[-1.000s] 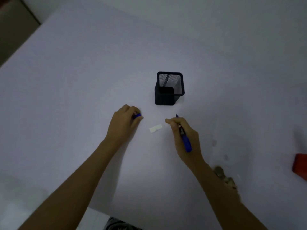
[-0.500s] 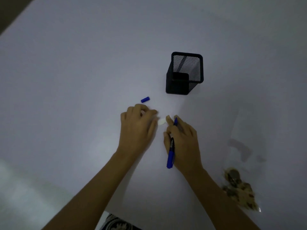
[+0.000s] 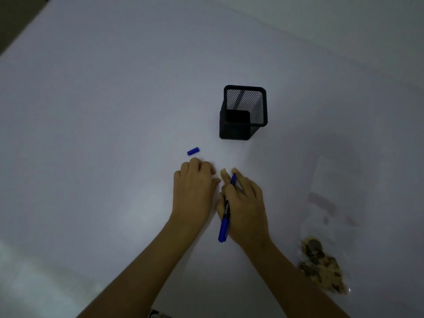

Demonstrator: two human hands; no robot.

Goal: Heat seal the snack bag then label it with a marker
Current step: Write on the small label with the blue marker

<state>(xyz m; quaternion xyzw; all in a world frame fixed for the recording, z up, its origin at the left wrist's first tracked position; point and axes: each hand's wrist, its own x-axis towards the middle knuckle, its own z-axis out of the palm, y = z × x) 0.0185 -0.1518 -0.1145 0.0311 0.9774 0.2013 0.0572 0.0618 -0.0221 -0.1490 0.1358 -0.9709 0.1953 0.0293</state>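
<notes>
My right hand (image 3: 244, 203) grips a blue marker (image 3: 226, 215), its tip pointing away from me and down at the table between my two hands. My left hand (image 3: 193, 191) rests knuckles-up on the table just left of the tip, fingers curled down. The small white label seen earlier is hidden under my fingers. The marker's blue cap (image 3: 193, 151) lies loose on the table just beyond my left hand. A clear snack bag (image 3: 325, 226) lies at the right, its brown snacks bunched at the near end.
A black mesh pen holder (image 3: 243, 112) stands upright beyond my hands. The white table (image 3: 103, 111) reaches to a dark floor strip at the upper left corner. Its near edge runs below my forearms.
My left hand let go of the blue cap, which now lies on the table, and moved right onto the white label. My right hand brought the marker tip to the label.
</notes>
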